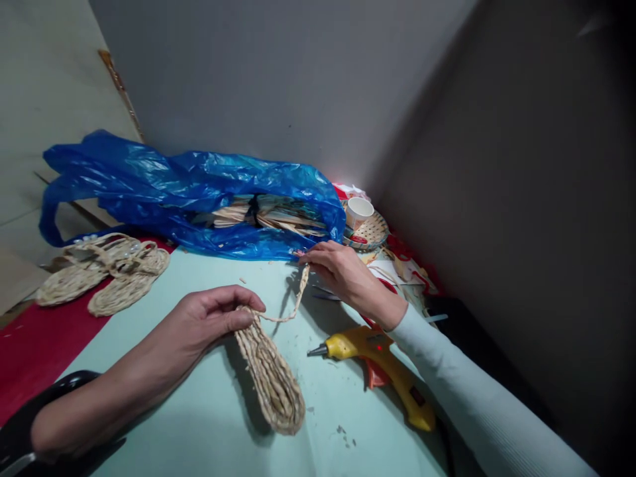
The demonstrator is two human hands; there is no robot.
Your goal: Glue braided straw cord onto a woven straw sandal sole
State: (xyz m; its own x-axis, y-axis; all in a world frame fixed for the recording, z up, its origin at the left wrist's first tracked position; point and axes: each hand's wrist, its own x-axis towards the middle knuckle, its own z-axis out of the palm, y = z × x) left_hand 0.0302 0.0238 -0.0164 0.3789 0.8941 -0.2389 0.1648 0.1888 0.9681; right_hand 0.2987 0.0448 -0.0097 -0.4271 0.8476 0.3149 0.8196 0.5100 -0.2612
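My left hand pinches the upper end of a braided straw sole, a long oval of coiled braid that hangs tilted down toward me. From that end a loose tail of straw braid sags and rises to my right hand, whose fingers are closed on it near the blue bag. Below my right forearm lies a yellow hot glue gun, its nozzle pointing left and a small red light lit. Dark-bladed scissors show partly beneath the right hand.
A blue plastic bag with bundled dried straw spans the back. Finished woven sandals rest at left on red cloth. A white cup stands on a woven tray by the grey wall. Glue bits dot the pale green tabletop.
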